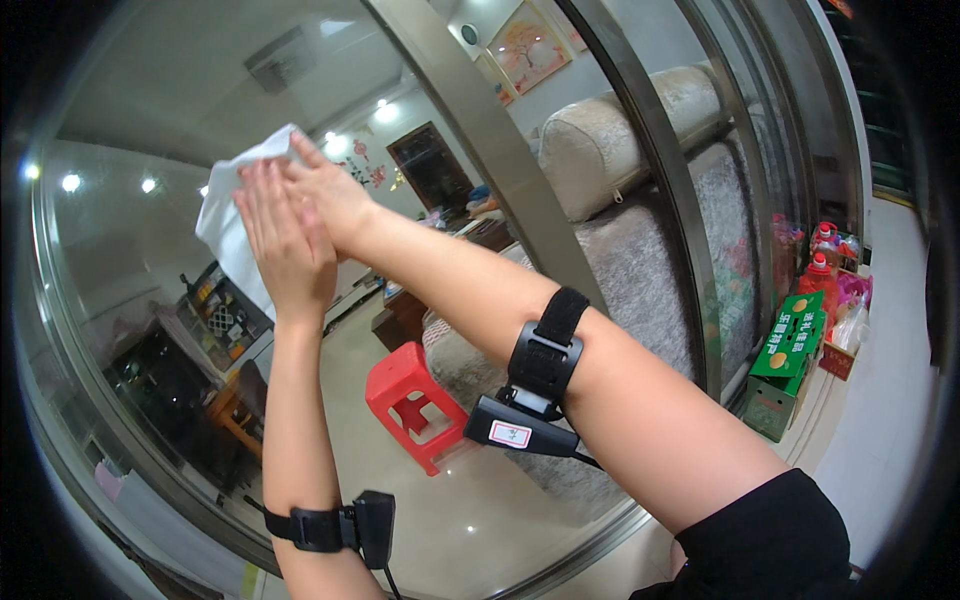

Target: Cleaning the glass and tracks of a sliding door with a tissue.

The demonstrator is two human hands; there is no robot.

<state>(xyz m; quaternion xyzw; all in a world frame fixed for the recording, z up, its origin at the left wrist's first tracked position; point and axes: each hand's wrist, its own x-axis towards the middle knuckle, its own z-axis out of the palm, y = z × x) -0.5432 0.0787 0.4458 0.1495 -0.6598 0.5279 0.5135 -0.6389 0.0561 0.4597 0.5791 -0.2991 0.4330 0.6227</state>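
A white cloth (227,204) lies spread against a large glass pane (180,292), at the upper left of the view. My right hand (330,196) presses the cloth flat to the glass, its thumb pointing up. Across the right hand's fingers lies my left hand (289,240), with its fingertips on the cloth and its wrist below. Both hands hold the cloth to the pane. The hands hide the cloth's middle and right part.
Metal frames (487,142) divide the glass. Through it appear a red plastic stool (416,405), a grey sofa (637,262) and a wooden table (405,315). A green cardboard box (784,360) and red-capped bottles (819,277) stand at right. Strapped black devices (525,427) sit on both arms.
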